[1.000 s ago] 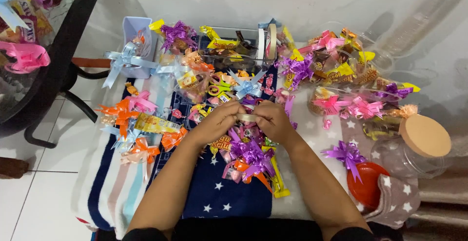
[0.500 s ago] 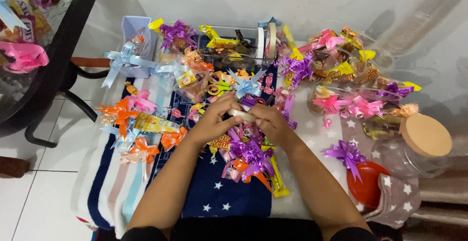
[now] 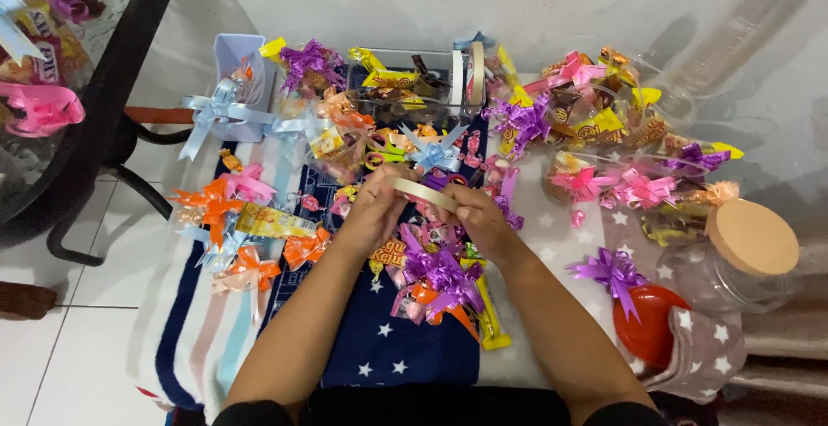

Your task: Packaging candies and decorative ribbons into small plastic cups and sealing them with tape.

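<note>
A navy blanket (image 3: pixel 379 357) with white stars and a striped edge covers the floor, strewn with wrapped sweets and ribbon bows. A clear jar (image 3: pixel 733 262) with a tan lid lies on its side at the right edge, with a red lid (image 3: pixel 642 331) just beside it carrying a purple bow (image 3: pixel 614 269). A lilac box (image 3: pixel 237 68) stands at the far left of the blanket, behind a pale blue bow (image 3: pixel 216 115). Orange bows (image 3: pixel 211 206) lie left of the arms. At the middle, the left hand (image 3: pixel 375 210) and the right hand (image 3: pixel 479 219) meet, each with fingers pinched shut on one end of a cream ribbon strip (image 3: pixel 420 191) stretched between them, just above the sweets. A purple and orange bow (image 3: pixel 444 275) lies on the blanket just below the hands.
</note>
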